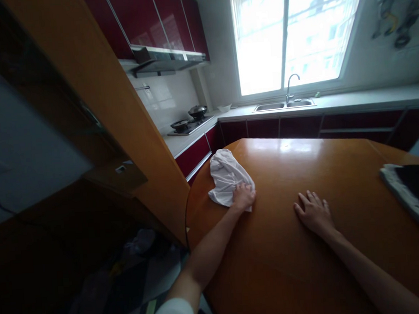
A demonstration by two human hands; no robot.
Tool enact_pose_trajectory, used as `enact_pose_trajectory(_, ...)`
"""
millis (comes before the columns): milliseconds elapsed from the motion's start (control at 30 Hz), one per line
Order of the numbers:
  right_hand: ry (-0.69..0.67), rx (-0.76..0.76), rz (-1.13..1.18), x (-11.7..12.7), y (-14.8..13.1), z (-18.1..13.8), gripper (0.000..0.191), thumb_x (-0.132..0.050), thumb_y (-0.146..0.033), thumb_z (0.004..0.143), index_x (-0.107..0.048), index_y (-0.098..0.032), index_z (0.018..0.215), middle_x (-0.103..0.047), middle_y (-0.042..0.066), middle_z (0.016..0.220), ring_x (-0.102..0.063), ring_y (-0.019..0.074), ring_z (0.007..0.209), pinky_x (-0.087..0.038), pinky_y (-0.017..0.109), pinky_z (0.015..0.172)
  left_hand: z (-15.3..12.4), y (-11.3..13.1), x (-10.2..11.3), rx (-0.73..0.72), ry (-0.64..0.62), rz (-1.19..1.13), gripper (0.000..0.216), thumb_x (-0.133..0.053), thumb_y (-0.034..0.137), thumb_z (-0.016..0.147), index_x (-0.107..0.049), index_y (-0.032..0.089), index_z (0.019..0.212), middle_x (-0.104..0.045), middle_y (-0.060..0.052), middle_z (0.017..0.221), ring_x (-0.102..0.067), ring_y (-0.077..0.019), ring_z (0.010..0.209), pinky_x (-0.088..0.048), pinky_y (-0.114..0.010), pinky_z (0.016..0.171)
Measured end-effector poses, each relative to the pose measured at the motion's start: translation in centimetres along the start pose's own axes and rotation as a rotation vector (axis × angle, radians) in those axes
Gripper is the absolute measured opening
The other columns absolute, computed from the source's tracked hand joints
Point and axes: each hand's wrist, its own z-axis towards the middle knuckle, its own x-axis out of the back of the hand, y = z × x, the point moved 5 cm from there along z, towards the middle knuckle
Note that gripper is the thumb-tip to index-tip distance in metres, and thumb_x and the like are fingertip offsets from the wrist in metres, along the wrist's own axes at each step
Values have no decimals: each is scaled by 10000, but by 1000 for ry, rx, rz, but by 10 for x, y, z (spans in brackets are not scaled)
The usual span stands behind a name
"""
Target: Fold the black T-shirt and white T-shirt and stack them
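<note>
A crumpled white cloth lies near the left edge of a round wooden table. My left hand presses on the cloth's near end, fingers curled into the fabric. Flat on the bare tabletop to the right rests my right hand, fingers stretched out and holding nothing.
A dark item with a pale woven border lies at the table's right edge. A tall wooden cabinet stands close on the left. Beyond are a gas stove with pans, a counter with a sink under a bright window, and red cupboards.
</note>
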Motion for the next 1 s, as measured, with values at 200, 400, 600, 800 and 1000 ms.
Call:
enact_pose_trajectory(200, 226, -162, 593, 18, 29, 10, 503, -411, -440, 902, -725, -143, 1160, -720, 169, 1208, -653, 307, 1149, -473, 449, 1018, -72, 116, -15, -782, -325, -561, 341, -591, 385, 970, -699, 203, 1238, -691, -112, 1256, -682, -210, 1030, -558, -313, 871)
enact_pose_trajectory(400, 407, -107, 687, 43, 41, 12, 471, -496, -455, 868, -729, -127, 1112, -729, 180, 1131, -683, 300, 1002, -538, 428, 886, -30, 69, 21, -465, 198, -603, 256, -529, 168, 939, -717, 198, 1110, -724, -76, 1115, -657, -221, 1085, -500, -366, 1015)
enact_pose_trajectory(600, 115, 322, 385, 50, -8, -1, 342, -594, -444, 883, -760, -216, 1076, -727, 111, 1179, -618, 293, 1131, -464, 416, 995, 16, 2, -14, -54, 189, -350, 372, -646, 247, 879, -654, 81, 1212, -558, -266, 1391, -395, -445, 1409, -246, -687, 1149)
enact_pose_trajectory(800, -50, 174, 347, 60, -28, -8, 583, -458, -572, 964, -644, -188, 566, -584, 18, 563, -595, 185, 606, -394, 273, 602, -1, 46, -27, -486, 59, -524, 406, -594, 72, 826, -680, 197, 1202, -645, -122, 1319, -570, -265, 1288, -432, -452, 1139)
enact_pose_trajectory(1000, 165, -138, 682, 61, -3, 5, 377, -670, -558, 814, -730, -211, 948, -738, 69, 862, -658, 214, 754, -447, 274, 636, -54, 106, -27, -1014, -159, -794, 529, -493, 14, 850, -665, 235, 1299, -576, -111, 1422, -538, -241, 1338, -449, -425, 1125)
